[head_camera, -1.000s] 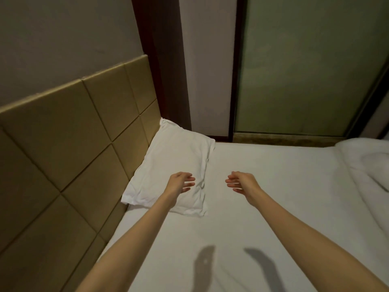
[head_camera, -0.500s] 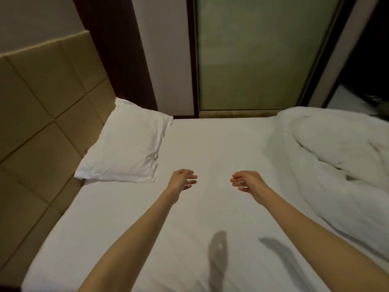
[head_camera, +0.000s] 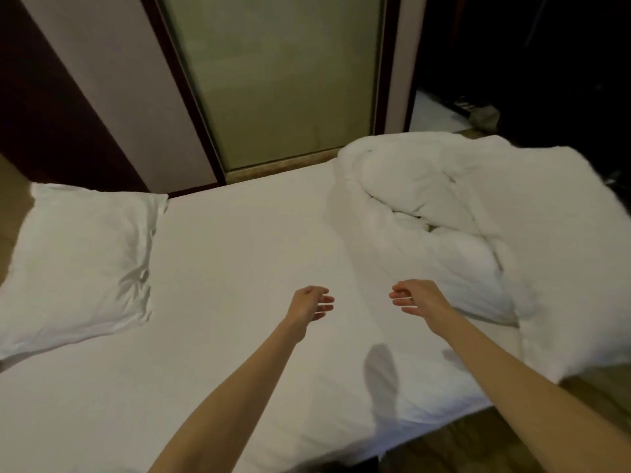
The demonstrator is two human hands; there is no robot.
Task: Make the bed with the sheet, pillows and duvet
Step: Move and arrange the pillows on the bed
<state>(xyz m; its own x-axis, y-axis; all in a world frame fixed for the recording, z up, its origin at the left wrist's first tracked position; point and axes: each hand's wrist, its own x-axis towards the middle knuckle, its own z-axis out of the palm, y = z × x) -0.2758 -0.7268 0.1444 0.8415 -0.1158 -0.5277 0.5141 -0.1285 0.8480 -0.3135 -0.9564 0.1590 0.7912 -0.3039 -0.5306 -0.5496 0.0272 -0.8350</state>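
A white sheet (head_camera: 239, 254) lies smooth over the mattress. One white pillow (head_camera: 75, 264) rests flat at the left, at the head of the bed. A crumpled white duvet (head_camera: 478, 233) is heaped on the right part of the bed, hanging past its near edge. My left hand (head_camera: 310, 303) and my right hand (head_camera: 415, 297) hover side by side above the bare sheet in the middle, fingers loosely curved and facing each other, holding nothing. The right hand is close to the duvet's near fold without touching it.
A frosted glass door (head_camera: 280, 76) in a dark frame stands behind the bed's far side. A dark doorway (head_camera: 512, 63) opens at the back right. Wooden floor (head_camera: 478, 448) shows along the bed's near right edge.
My view has swung right, away from the headboard: the pillow slid to the left edge and the duvet came fully into view. Both hands kept their pose above the sheet.
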